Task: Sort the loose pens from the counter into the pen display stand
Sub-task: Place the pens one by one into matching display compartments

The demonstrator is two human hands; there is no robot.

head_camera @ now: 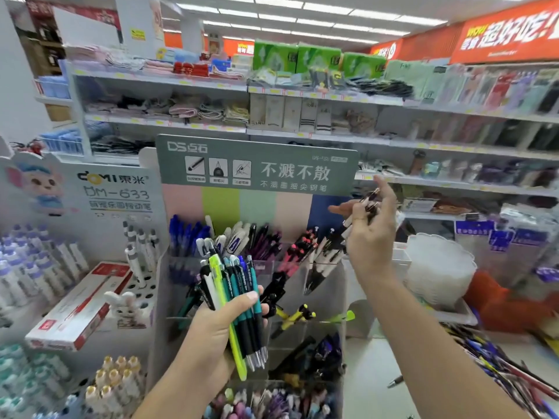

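Fingers of the left hand [217, 325] grasp a bundle of pens [234, 297], teal, black, one yellow-green; the right hand [367, 231] pinches white-and-black pens [348, 225] at 2 o'clock above the display stand [338, 285].

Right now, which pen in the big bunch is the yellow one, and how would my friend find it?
Find the tall pen display stand with the grey-green sign on top. In front of it, the left hand grips a bunch of pens pointing tips down. The neon yellow pen sits near the bunch's left side, the only bright yellow-green one among teal, black and white neighbours.

A shop: stocked shelves [302, 95] with price tags, branded pen display stand [257, 267].
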